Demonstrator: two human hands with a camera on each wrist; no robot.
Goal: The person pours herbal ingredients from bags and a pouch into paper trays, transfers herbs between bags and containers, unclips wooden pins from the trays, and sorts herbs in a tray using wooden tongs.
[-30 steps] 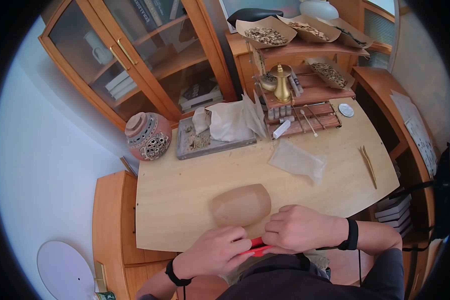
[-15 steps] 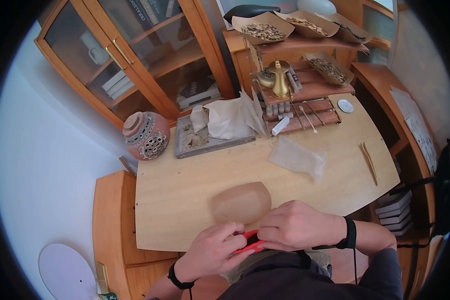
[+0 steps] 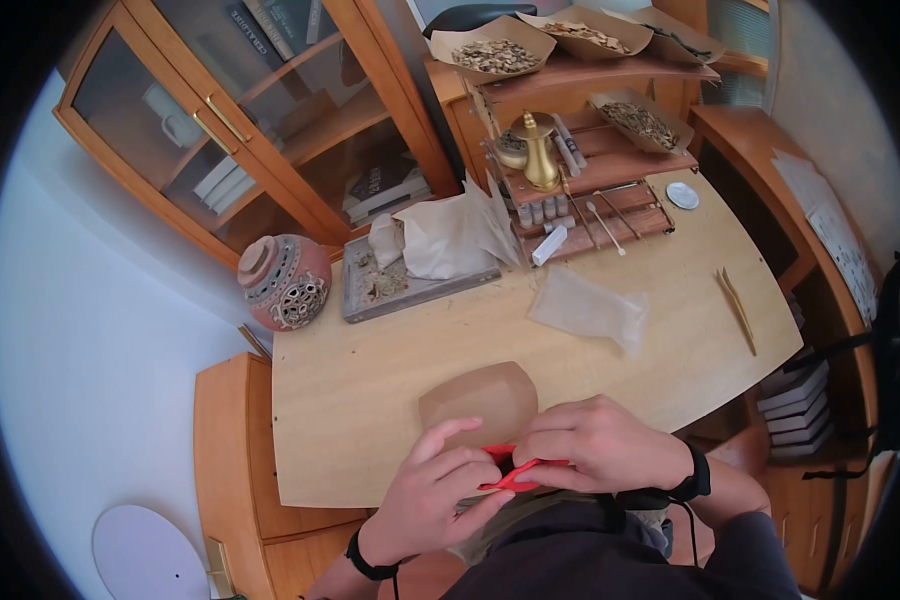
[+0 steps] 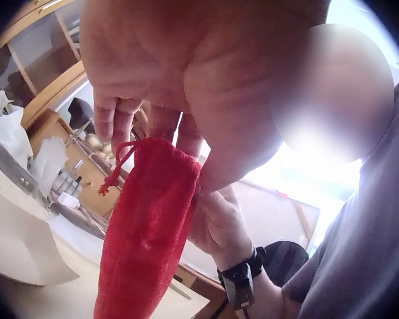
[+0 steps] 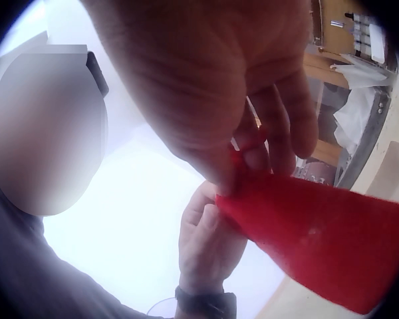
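A red drawstring pouch (image 3: 522, 474) is held between both hands at the table's front edge, close to the body, its dark mouth spread apart. My left hand (image 3: 435, 495) pinches one side of the rim, with the index finger raised off it. On the other side, my right hand (image 3: 605, 448) grips the rim between thumb and fingers. In the left wrist view the pouch (image 4: 146, 226) hangs down from the fingers, a thin red cord looped beside its top. Its contents are hidden. Just beyond the hands lies a curved piece of brown paper (image 3: 480, 395).
Farther back lie a translucent white bag (image 3: 590, 312) and gold tweezers (image 3: 738, 310). A grey tray (image 3: 420, 298) with crumbs and pale paper stands beside a patterned jar (image 3: 288, 285). A wooden rack (image 3: 600, 155) carries a brass pot (image 3: 538, 155) and paper trays of dried pieces (image 3: 495, 57).
The pouch's mouth has spread wider between the hands. My left index finger has lifted off the rim. The head view has shifted slightly.
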